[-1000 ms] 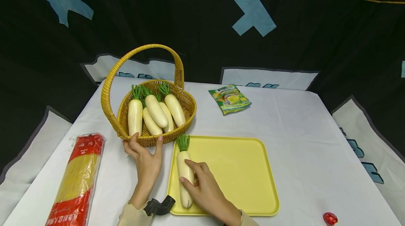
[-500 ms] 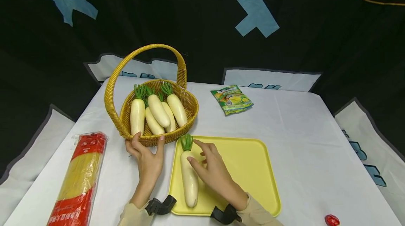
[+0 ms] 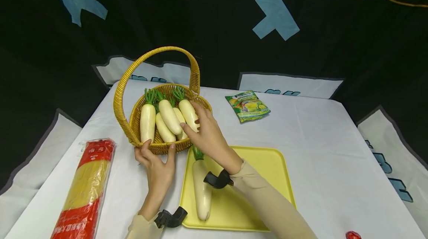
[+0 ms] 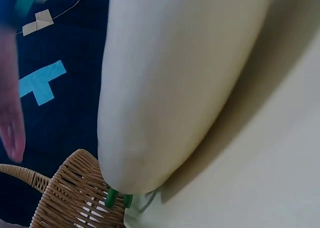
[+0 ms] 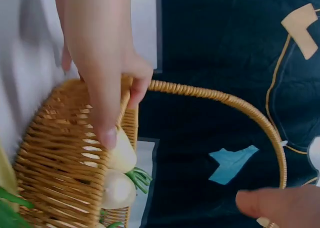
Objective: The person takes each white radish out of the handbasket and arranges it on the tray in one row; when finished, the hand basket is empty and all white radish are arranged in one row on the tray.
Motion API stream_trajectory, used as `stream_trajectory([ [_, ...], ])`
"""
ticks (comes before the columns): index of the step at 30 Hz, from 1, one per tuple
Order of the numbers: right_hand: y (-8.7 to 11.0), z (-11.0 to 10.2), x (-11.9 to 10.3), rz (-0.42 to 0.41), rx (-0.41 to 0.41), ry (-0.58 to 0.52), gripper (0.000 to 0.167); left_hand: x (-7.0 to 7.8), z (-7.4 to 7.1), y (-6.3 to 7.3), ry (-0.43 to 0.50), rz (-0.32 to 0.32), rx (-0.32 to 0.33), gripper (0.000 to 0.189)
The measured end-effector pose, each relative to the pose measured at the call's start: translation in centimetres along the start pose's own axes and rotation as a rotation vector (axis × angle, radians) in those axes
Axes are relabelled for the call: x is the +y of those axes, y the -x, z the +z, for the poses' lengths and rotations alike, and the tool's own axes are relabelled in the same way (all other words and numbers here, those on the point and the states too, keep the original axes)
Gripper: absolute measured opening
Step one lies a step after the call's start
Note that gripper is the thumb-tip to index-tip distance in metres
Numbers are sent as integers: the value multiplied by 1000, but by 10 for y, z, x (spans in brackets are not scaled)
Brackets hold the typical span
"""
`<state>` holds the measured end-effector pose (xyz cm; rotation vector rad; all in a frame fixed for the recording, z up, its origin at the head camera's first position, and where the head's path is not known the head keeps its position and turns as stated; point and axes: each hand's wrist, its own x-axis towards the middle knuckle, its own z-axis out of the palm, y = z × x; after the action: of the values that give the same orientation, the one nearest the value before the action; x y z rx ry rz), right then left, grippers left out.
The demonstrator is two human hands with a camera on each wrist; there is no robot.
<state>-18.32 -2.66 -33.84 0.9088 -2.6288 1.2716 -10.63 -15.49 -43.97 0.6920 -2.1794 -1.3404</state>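
Note:
My left hand (image 3: 157,168) grips the near rim of a wicker basket (image 3: 167,148), thumb and fingers at its edge; in the right wrist view fingers curl over the basket wall (image 5: 60,153). Several white radishes with green tops lie in the basket. My right hand (image 3: 208,135) hovers over its right side, fingers spread above the rightmost radish (image 3: 188,112) and thumb near a middle radish (image 3: 169,116). In the right wrist view the thumb (image 5: 280,205) stands free. Another white radish (image 3: 201,198) lies on the yellow tray (image 3: 254,153), partly under my right wrist; it looms large in the left wrist view.
A red and yellow plastic packet (image 3: 85,190) lies at the left. Behind the tray is a green snack pouch (image 3: 248,107). A small red object (image 3: 352,235) sits at the front right. The basket's tall handle (image 3: 162,50) arches over it.
My right hand has let go of the radish on the tray and moved forward and left, over the basket. The left hand has stayed at the basket rim.

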Motion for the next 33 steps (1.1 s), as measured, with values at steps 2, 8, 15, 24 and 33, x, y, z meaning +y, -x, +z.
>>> stream_trajectory([
  [2,-12,4,-4,0,-33,13,68,0,0,0,-2,4,1,66],
  [8,-44,23,-12,-6,-133,106,70,-1,-2,1,-1,5,15,64],
  [15,-71,44,-8,11,-231,201,72,0,-1,1,-6,14,28,63],
  [24,-83,61,2,64,-276,289,73,-3,0,0,-19,30,36,62],
  [33,-87,75,5,122,-298,325,77,-3,0,2,-16,35,44,63],
])
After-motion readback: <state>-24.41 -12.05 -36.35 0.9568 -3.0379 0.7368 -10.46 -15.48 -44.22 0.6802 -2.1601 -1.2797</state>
